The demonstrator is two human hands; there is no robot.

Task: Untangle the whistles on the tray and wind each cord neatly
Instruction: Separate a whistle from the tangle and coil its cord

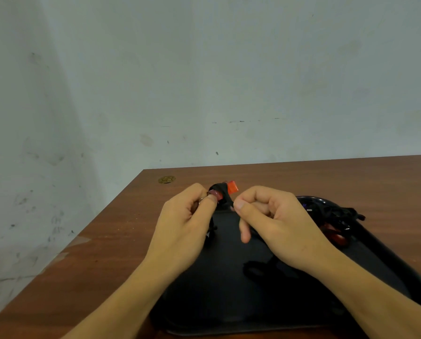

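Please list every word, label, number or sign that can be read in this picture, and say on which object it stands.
There are none to read. The red whistle in the left hand, the black tray and the round brass fitting in the table show no legible text; the fitting is too small to tell.

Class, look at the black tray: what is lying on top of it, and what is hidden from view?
On the black tray, at its far right, lies a red whistle tangled in black cord. The right hand and forearm cover part of the tray, so anything beneath them cannot be seen.
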